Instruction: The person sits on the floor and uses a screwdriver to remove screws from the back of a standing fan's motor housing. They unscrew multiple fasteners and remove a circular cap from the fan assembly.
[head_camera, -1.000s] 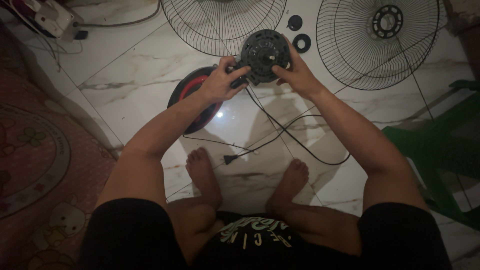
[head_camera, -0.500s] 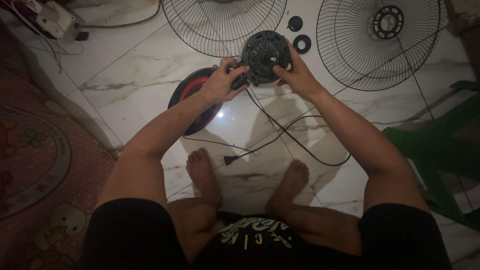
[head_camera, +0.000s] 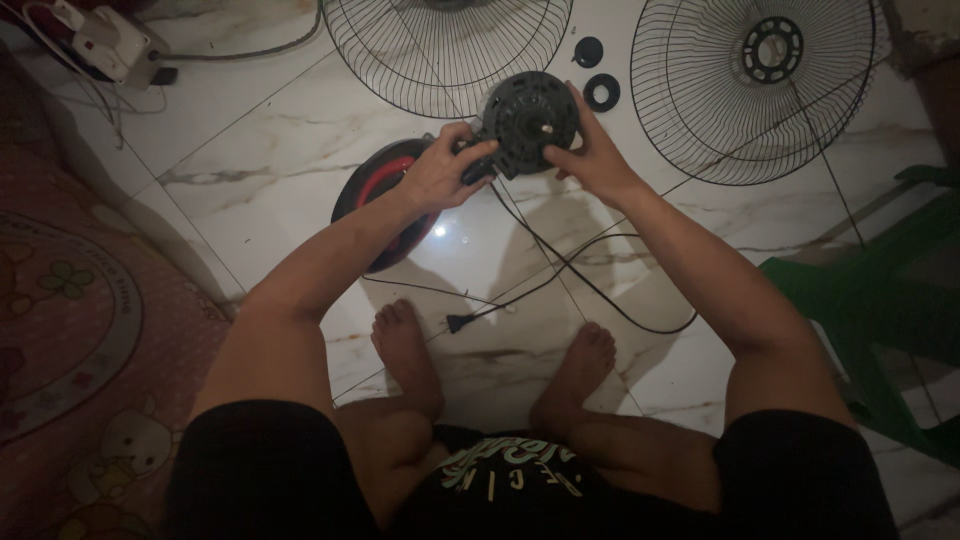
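Head view: fan motor (head_camera: 528, 112) between both hands.

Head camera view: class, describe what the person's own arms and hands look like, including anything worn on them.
Both arms are bare from the shoulder down: no sleeves reach into view. The left hand and right hand wear no gloves, and no rings, watch or bracelet show in the dim light. The fingers are uncovered with short nails. Lower down, black shorts are worn, and the feet are bare.
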